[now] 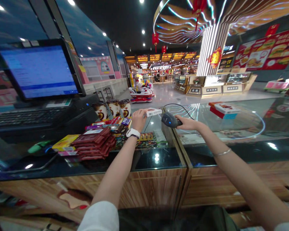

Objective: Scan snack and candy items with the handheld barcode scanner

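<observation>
A small white box with a barcode on its side is in my left hand, whose fingers are closed on its left end above the glass counter. My right hand grips the handle of a dark barcode scanner with a small blue light. The scanner's head faces the box, with a narrow gap between them. Below and left of my left hand lie stacked dark red packets and colorful snack bars.
On the left stand a lit monitor and a black keyboard. Patterned cups line the counter behind the snacks. Red and white boxes sit on the glass at right. The scanner's black cable loops behind it.
</observation>
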